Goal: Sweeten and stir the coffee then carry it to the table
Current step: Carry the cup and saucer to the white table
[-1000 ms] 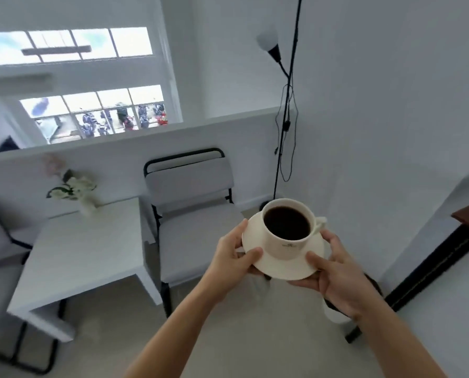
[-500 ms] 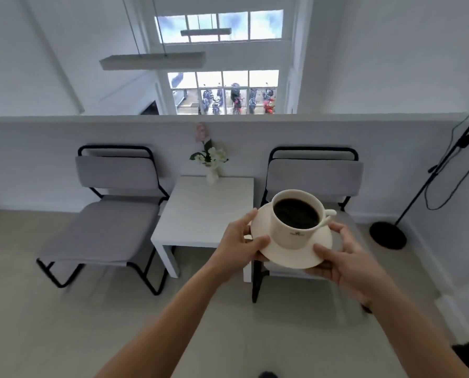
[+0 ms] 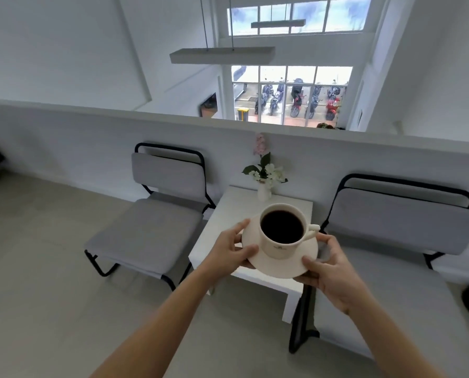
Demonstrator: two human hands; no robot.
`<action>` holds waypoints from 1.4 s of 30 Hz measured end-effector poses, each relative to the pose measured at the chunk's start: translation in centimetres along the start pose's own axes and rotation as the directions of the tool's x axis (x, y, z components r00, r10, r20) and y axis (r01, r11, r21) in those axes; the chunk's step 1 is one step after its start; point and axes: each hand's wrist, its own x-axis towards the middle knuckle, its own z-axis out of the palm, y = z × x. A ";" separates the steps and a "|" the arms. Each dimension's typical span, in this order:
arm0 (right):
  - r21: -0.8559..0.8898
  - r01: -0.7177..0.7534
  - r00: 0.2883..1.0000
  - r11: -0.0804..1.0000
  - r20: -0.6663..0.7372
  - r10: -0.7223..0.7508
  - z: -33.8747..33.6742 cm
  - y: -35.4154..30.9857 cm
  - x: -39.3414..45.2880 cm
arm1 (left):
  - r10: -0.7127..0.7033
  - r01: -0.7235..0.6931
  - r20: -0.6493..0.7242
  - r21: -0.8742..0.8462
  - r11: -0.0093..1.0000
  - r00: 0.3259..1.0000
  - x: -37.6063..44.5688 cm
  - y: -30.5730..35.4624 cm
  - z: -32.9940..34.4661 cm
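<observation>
Both hands grip the saucer (image 3: 279, 264) by its edges, the left hand (image 3: 232, 248) on one side and the right hand (image 3: 334, 271) on the other. The full cup (image 3: 282, 231) sits between them, above the white tabletop (image 3: 228, 214). It looks breakable and could spill, so hold it level.

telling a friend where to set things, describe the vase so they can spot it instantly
Find the small white square table between the two grey padded chairs against the low white wall. At its far edge, by the wall, stands a small white vase. It alone holds flowers: white blooms, green leaves and a tall pink sprig.
</observation>
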 end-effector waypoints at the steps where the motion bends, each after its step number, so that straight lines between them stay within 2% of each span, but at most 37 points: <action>1: -0.003 -0.006 1.000 1.000 -0.004 0.006 0.6 -0.1 1.7 | -0.017 0.017 -0.010 0.010 1.000 1.000 1.3 -0.3 -0.8; 7: 0.012 -0.034 0.998 0.999 -0.053 0.034 3.6 0.5 11.6 | -0.072 0.071 0.012 0.080 0.994 0.997 9.9 -2.8 -5.8; 14: 0.024 -0.072 0.978 0.997 -0.197 0.076 6.5 2.8 22.3 | -0.142 0.117 0.241 0.115 0.986 0.960 20.9 -7.2 -12.1; 18: 0.027 -0.087 0.964 0.996 -0.251 0.091 7.1 4.9 27.3 | -0.194 0.145 0.318 0.173 0.974 0.928 26.9 -10.6 -14.0; 23: 0.021 -0.098 0.955 0.995 -0.279 0.100 7.2 8.0 32.6 | -0.275 0.200 0.343 0.239 0.950 0.898 32.6 -15.3 -14.8; 35: 0.003 -0.192 0.935 0.981 -0.302 0.184 4.1 20.9 44.1 | -0.329 0.156 0.339 0.447 0.881 0.881 41.4 -29.5 -13.1; 42: -0.041 -0.251 0.915 0.967 -0.337 0.223 2.7 28.3 48.3 | -0.368 0.155 0.352 0.507 0.848 0.860 44.5 -37.5 -11.7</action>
